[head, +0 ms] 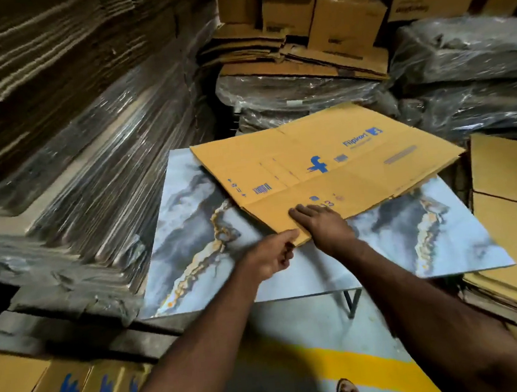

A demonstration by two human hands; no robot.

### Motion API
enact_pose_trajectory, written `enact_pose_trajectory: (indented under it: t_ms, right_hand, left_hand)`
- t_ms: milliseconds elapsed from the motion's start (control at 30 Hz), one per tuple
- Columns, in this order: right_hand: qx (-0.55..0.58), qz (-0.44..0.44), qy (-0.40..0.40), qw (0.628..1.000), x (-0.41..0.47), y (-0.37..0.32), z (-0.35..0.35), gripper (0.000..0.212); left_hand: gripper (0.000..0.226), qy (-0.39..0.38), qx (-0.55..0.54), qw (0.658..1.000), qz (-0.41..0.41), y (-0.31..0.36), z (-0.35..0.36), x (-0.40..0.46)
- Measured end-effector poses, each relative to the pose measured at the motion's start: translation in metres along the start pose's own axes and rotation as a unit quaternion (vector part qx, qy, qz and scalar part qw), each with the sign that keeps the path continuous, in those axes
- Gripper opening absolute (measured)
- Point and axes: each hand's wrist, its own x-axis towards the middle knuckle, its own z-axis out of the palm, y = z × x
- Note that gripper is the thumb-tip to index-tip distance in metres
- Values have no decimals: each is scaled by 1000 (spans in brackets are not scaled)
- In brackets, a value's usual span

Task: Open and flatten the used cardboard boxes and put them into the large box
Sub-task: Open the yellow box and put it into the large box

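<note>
Flattened cardboard box (326,165) lay on marbled counter (191,233), already collapsed. Left hand (270,255) pinched its near corner; right hand (324,226) pressed flat on top. Large box unidentifiable; transfer remained.

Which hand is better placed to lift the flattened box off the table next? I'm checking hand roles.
Probably the left hand: its thumb and curled fingers pinch the near corner of the flattened box. The right hand lies flat on top, pressing it onto the table.
</note>
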Motion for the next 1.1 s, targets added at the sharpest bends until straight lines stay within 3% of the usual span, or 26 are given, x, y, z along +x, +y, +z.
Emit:
enact_pose_trajectory:
  t_ms: [67, 167, 300, 367, 400, 467, 567, 633, 733, 833, 967, 1100]
  right_hand:
    - [22, -27, 28, 999, -22, 19, 3, 69]
    - [31, -72, 81, 994, -51, 39, 3, 81]
    - [43, -42, 120, 991, -93, 62, -5, 88]
    - [41, 19, 100, 994, -114, 80, -8, 85]
    - [40, 60, 69, 995, -124, 89, -9, 83]
    - [30, 141, -63, 987, -139, 100, -16, 85]
    - [-6, 224, -272, 936, -145, 95, -25, 112]
    - [0, 245, -331, 911, -146, 85, -31, 132]
    - [47, 229, -350, 907, -138, 78, -43, 143]
    - [87, 251, -244, 933, -120, 63, -47, 138]
    - [26, 303, 10, 953, -115, 66, -36, 70]
    - [8, 247, 75, 966, -149, 102, -39, 55]
  left_hand:
    - [29, -38, 6, 999, -18, 5, -17, 0]
    - [43, 23, -91, 996, -7, 21, -34, 18]
    - [37, 112, -209, 966, 98, 52, -45, 51]
    - [17, 121, -181, 971, 101, 66, -38, 55]
    - [8, 120, -156, 976, 92, 69, -31, 54]
    - [10, 126, -106, 983, 76, 69, -17, 60]
    - [7, 118, -113, 984, 64, 59, 2, 65]
    - [5, 107, -148, 982, 57, 53, 17, 63]
    - [7, 85, -188, 977, 55, 52, 44, 55]
    - [9, 40, -206, 977, 45, 49, 76, 46]
    - [5, -51, -154, 986, 26, 44, 108, 34]
    - [10, -39, -184, 981, 44, 61, 100, 36]
